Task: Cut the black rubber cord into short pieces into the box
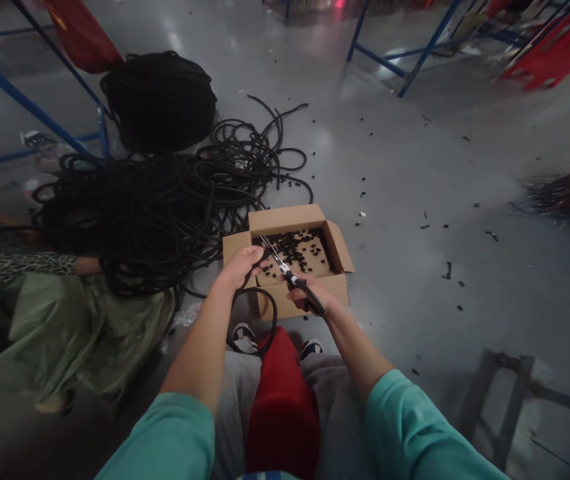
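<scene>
My left hand (245, 264) pinches a black cord (273, 308) near its end, above the left side of an open cardboard box (292, 291). From that hand the cord loops down toward my feet. My right hand (309, 293) is closed around the dark handles of scissors (285, 267), whose blades point up and left beside the cord end. Many small black pieces (292, 248) lie inside the box. Whether the blades touch the cord is too small to tell.
Tangled black cord (159, 200) and a large black coil (159, 100) lie to the left. Beside them sits another person (55, 327), partly visible. Blue metal frames (385, 60) stand farther off. A red seat (282, 407) is between my legs. Scraps dot the floor.
</scene>
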`<state>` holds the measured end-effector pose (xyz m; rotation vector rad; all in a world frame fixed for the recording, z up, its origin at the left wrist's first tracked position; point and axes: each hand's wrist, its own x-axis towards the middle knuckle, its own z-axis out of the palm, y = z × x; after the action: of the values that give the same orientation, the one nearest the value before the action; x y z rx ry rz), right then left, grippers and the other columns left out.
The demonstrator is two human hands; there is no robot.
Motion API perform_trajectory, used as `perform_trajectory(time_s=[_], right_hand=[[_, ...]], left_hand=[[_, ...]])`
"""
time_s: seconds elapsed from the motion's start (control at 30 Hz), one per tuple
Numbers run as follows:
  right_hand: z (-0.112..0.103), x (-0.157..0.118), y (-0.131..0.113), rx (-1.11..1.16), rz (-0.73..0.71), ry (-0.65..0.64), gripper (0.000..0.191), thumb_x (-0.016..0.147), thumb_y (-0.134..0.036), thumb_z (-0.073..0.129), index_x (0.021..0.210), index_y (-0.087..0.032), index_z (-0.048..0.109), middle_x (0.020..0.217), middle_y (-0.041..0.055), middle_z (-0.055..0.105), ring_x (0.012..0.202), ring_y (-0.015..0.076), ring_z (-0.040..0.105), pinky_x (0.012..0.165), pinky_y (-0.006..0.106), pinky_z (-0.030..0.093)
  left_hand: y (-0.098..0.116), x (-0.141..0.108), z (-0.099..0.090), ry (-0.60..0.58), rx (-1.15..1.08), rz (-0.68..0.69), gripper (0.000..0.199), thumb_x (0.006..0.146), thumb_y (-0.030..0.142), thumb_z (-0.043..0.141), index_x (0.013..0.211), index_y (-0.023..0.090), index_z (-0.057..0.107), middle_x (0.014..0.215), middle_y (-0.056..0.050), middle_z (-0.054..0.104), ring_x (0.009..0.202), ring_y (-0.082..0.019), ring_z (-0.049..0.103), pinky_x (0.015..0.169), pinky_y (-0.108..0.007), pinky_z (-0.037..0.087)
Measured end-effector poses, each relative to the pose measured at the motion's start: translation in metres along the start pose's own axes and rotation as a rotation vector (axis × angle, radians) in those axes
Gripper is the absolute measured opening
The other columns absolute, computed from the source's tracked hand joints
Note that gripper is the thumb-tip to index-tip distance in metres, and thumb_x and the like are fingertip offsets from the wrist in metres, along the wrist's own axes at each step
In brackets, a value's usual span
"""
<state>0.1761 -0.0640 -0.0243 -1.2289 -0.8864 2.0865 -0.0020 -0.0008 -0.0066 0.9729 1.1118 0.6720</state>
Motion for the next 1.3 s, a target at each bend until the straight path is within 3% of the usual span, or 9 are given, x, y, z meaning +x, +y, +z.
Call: perform_trajectory(time_s=[0.27,0.67,0.87,1.07,1.3], right_hand=[[-0.005,0.002,0.001,-0.042,-0.096,-0.033,0.054,0.049,-0.018,0.060,0.102,-0.014,0.052,0.055,-0.0057,0.051,0.046,0.0073,0.043,0.043,0.020,0.031],[-0.002,0.002,0.000,0.040,-0.059,-0.013,0.058,0.048,-0.019,0.060,0.105,-0.014,0.051,0.045,-0.0108,0.038,0.034,0.0041,0.030,0.036,0.019,0.020],[-0.006,0.002,0.002,0.062,-0.119,-0.093,0.059,0.052,-0.020,0.062,0.109,-0.015,0.050,0.054,-0.0067,0.047,0.042,0.0064,0.039,0.041,0.021,0.028],[-0.013,-0.001,0.000,-0.042,-0.087,-0.129,0.060,0.052,-0.018,0.064,0.111,-0.015,0.051,0.069,-0.0009,0.056,0.059,0.0092,0.047,0.052,0.022,0.033],[-0.008,-0.005,-0.003,-0.052,-0.138,-0.128,0.059,0.055,-0.028,0.067,0.110,-0.015,0.052,0.056,-0.0057,0.045,0.046,0.0071,0.041,0.043,0.021,0.032]], left_hand=[[-0.006,0.002,0.005,-0.117,0.002,-0.008,0.041,0.061,0.048,0.064,0.058,0.012,0.045,0.049,0.002,0.048,0.033,-0.001,0.033,0.035,-0.017,0.017],[-0.005,0.001,0.005,-0.125,-0.007,0.004,0.041,0.060,0.048,0.065,0.055,0.012,0.047,0.049,0.001,0.050,0.033,-0.001,0.034,0.036,-0.018,0.020],[-0.002,0.000,0.006,-0.112,-0.027,0.004,0.042,0.058,0.049,0.067,0.056,0.012,0.047,0.050,0.001,0.050,0.033,-0.001,0.034,0.035,-0.018,0.019],[0.004,-0.002,-0.003,-0.042,-0.071,0.066,0.042,0.058,0.049,0.066,0.059,0.011,0.050,0.050,0.001,0.049,0.034,-0.002,0.035,0.036,-0.018,0.019],[0.006,-0.004,-0.004,-0.063,-0.073,0.084,0.041,0.059,0.048,0.066,0.061,0.010,0.051,0.050,0.001,0.050,0.033,-0.002,0.035,0.035,-0.018,0.019]])
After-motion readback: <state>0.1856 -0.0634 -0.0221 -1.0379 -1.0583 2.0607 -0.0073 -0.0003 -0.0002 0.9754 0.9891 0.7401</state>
